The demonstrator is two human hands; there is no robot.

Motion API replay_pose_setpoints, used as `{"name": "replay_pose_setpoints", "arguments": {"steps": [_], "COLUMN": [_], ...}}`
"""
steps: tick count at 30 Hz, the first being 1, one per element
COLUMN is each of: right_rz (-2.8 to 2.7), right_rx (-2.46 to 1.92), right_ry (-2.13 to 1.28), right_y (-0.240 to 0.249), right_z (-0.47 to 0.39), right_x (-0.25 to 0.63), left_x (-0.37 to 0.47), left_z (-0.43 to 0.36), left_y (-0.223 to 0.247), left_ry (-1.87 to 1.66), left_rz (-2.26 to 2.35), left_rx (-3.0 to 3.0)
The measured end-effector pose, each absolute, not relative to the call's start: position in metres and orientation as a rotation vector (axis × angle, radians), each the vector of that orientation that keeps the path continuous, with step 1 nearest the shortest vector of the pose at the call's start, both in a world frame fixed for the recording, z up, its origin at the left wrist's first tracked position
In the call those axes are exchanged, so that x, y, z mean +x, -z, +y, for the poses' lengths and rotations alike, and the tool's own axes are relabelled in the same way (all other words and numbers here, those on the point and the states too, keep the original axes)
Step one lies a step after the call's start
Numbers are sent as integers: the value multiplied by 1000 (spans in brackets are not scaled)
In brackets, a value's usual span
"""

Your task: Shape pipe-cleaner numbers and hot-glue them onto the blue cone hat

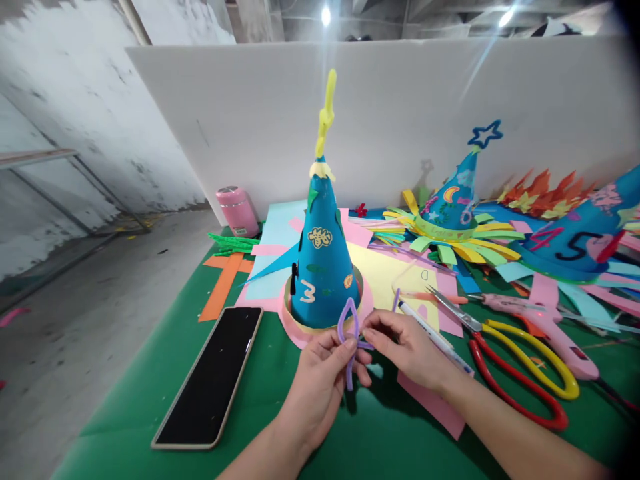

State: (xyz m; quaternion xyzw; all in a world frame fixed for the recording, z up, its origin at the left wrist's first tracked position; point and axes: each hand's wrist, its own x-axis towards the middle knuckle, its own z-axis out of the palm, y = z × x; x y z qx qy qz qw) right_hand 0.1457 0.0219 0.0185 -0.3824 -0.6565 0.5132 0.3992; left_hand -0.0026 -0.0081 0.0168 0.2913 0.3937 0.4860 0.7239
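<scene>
A purple pipe cleaner (pixel 349 308), bent into a pointed loop with loose ends below, is pinched between the thumb and fingers of my left hand (pixel 327 367). My right hand (pixel 407 347) grips the end of the same pipe cleaner that sticks out to the right. Just behind both hands stands a blue paper cone hat (pixel 327 267) with a pink brim, a yellow pipe cleaner (pixel 327 117) on its tip, and small cut-out shapes and a number 3 on its side. The fingertips of my right hand are partly hidden.
Scissors (pixel 480 327) with red and yellow handles and a pink glue gun (pixel 545 320) lie to the right, near a marker pen (pixel 430 330). A phone (pixel 210 377) lies at left. A pink bottle (pixel 237 212) and decorated hats (pixel 453 193) stand farther back, before a white board (pixel 400 120).
</scene>
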Motion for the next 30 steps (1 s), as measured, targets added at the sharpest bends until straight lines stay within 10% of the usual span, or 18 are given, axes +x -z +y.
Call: {"name": "replay_pose_setpoints", "arguments": {"steps": [19, 30], "right_rz": [-1928, -1415], "right_rx": [-952, -975], "right_ry": [-912, -1460], "right_y": [-20, -21], "right_z": [14, 18], "right_x": [142, 146], "left_x": [-1, 1], "left_z": [-9, -15], "left_y": [-18, -18], "left_ry": [-1103, -911], "left_rz": [1004, 925], "left_rx": [769, 804]}}
